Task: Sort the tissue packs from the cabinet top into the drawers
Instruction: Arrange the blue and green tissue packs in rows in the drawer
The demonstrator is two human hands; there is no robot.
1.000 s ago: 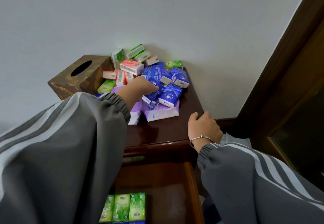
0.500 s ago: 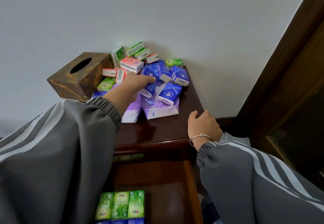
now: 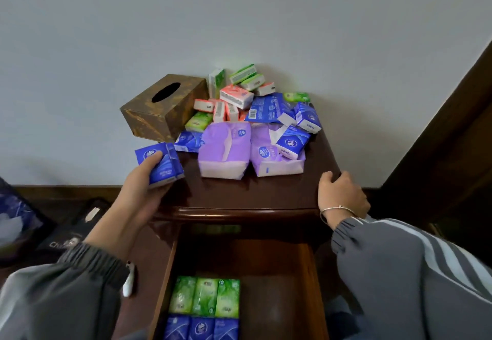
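**Operator:** While I look down at the dark polished wooden cabinet top (image 3: 266,193), a brown patterned tissue box with an oval slot (image 3: 162,105) stands at its back left. Beside it lies a loose heap of small green, pink and blue tissue packs (image 3: 255,100), with two large purple soft packs (image 3: 226,150) lying in front.

**Listener:** And below the top?

**Operator:** An open wooden drawer (image 3: 282,286) holds a row of three green packs (image 3: 205,297), with a row of blue packs (image 3: 201,329) nearer me.

**Listener:** What are the hands doing?

**Operator:** My left hand (image 3: 143,188) is off the cabinet's left edge, fingers curled around two small blue tissue packs (image 3: 161,162). My right hand (image 3: 342,193), wearing a thin silver bracelet (image 3: 338,209), grips the cabinet's front right corner, fingers bent over the edge.
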